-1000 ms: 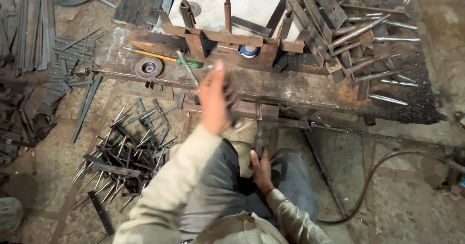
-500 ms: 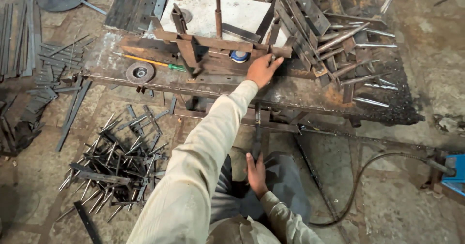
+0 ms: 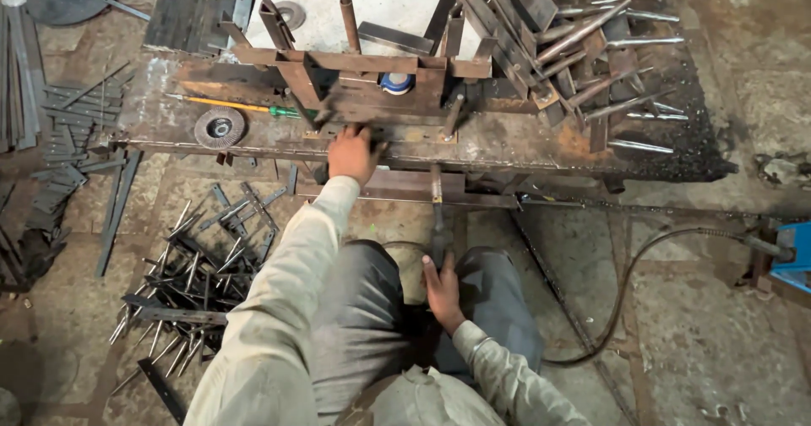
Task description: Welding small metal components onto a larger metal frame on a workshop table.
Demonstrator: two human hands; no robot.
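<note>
My left hand [image 3: 351,151] reaches over the near edge of a low rusty steel table [image 3: 524,143]. Its fingers rest on a flat rusty bar [image 3: 397,132] in front of a welded steel frame [image 3: 355,67]. A blurred dark metal piece [image 3: 328,109] lies just beyond the fingertips; whether the hand grips anything is unclear. My right hand [image 3: 441,286] sits between my knees. It is closed around a dark tool handle [image 3: 438,238] that rises toward the table's edge.
A yellow-and-green screwdriver [image 3: 232,105] and a round flap disc [image 3: 220,127] lie on the table's left. Steel rods and angle pieces [image 3: 574,46] pile at its right. Several pointed metal scraps [image 3: 194,265] litter the floor at left. A black cable [image 3: 625,282] curves to a blue machine [image 3: 794,253].
My left hand has pulled back from beside the frame's blue-and-white round object, moving left and nearer to the table's front edge. The right hand has stayed on the handle.
</note>
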